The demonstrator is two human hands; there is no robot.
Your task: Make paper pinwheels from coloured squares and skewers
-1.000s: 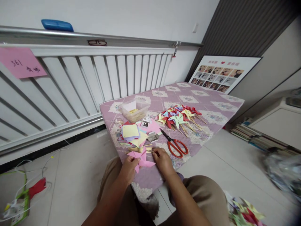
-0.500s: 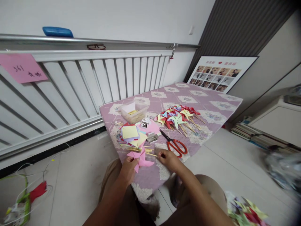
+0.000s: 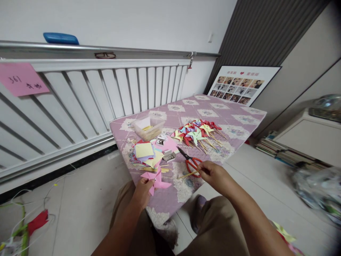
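My left hand pinches a pink paper pinwheel at the near edge of the table. A pin head shows at the pinwheel's centre. To the right, my right hand is closed on the end of a thin wooden stick, which points left and is apart from the pinwheel. Scissors with red handles lie just behind that hand. More wooden sticks rest beyond the pinwheel, beside stacked coloured paper squares. A small open metal box sits right of the paper.
Finished pinwheels lie heaped at mid-table. A clear plastic tub holds sticks near the radiator. The table has a purple patterned cloth. More pinwheels show low at right, and a photo board leans behind.
My right hand has moved right with the stick, away from the pinwheel and over the scissors' handles. My left hand still holds the pinwheel. The view has shifted slightly.
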